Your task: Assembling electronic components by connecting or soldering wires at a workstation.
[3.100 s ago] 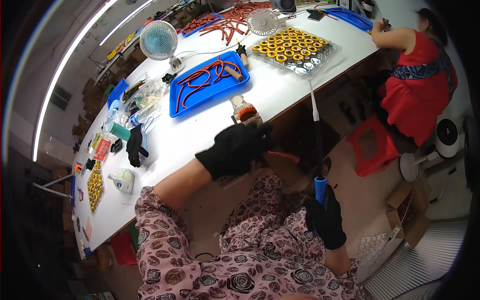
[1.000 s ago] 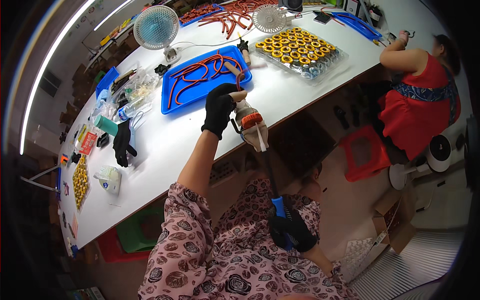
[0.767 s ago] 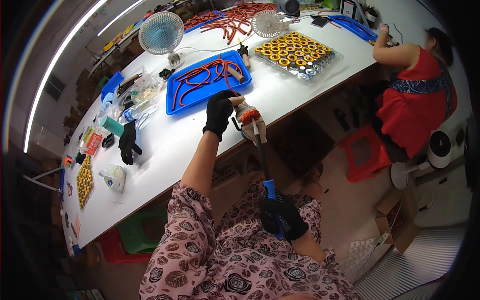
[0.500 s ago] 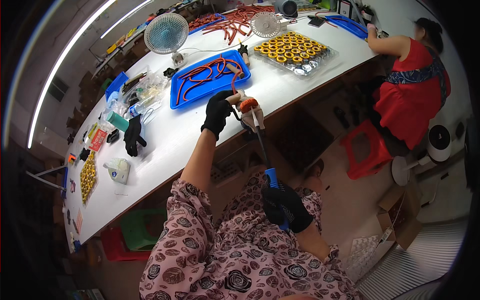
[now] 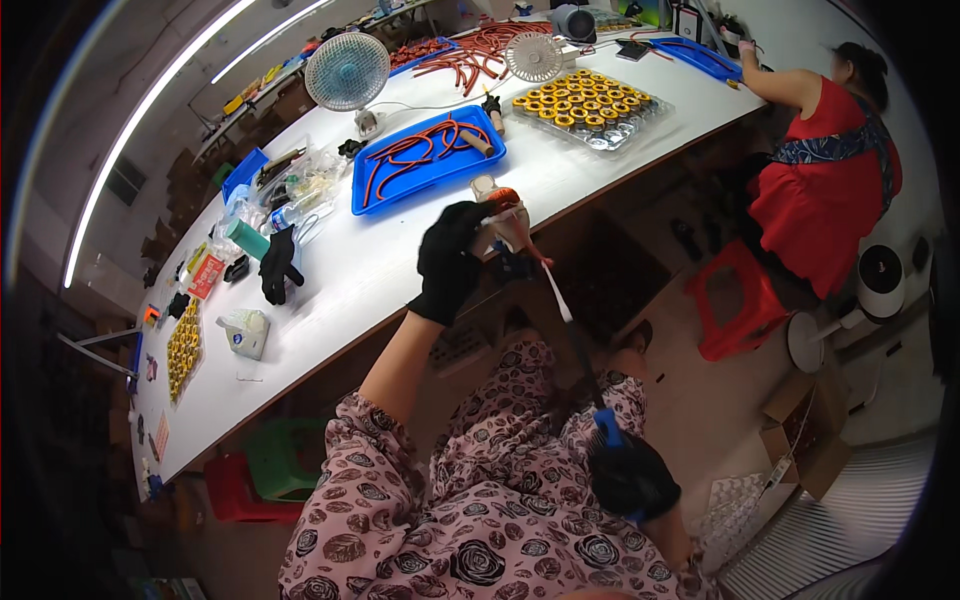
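Observation:
My right hand [image 5: 632, 480], in a black glove, is wrapped round the blue handle of a hook tool [image 5: 583, 365]. The tool's dark shaft runs up to a pale tip, where a reddish-orange wire end [image 5: 543, 260] meets it. This wire trails from a wire-wound ring [image 5: 503, 199] resting on a pale holder [image 5: 513, 230] at the table's front edge. My left hand [image 5: 450, 258], also black-gloved, is closed at the ring's left side, its fingertips partly hidden. What exactly those fingers pinch is hard to see, but they touch the ring.
Beyond my hands lies a blue tray [image 5: 430, 178] of red-orange wires. A clear tray of yellow rings [image 5: 585, 100] stands to its right, a fan [image 5: 347, 72] behind. Further left are a loose black glove [image 5: 280, 268] and bags. A co-worker in red [image 5: 825, 190] sits at right.
My right hand has drawn the hook tool down and right, away from the ring, with the wire stretched toward its tip. My left hand has shifted closer against the ring.

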